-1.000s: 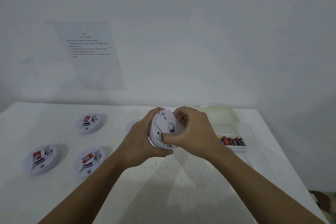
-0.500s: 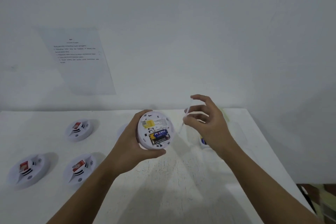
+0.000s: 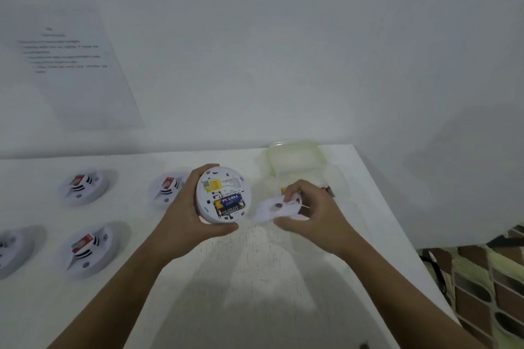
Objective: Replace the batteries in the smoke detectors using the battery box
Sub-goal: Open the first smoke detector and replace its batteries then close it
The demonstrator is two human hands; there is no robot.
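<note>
My left hand (image 3: 184, 215) grips an opened smoke detector (image 3: 224, 195), batteries (image 3: 230, 204) showing; my right hand (image 3: 309, 215) holds its white cover (image 3: 273, 208) just right of it.

2 bare forearms are shown, uncovered right to the lower edge of the view, each ended by a hand: the bare left hand (image 3: 183, 217) and the bare right hand (image 3: 319, 217).

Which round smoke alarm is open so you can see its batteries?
The smoke alarm in the left hand: its cover is off, in the right hand, and batteries show. The others lie on the table, backs down.
</note>
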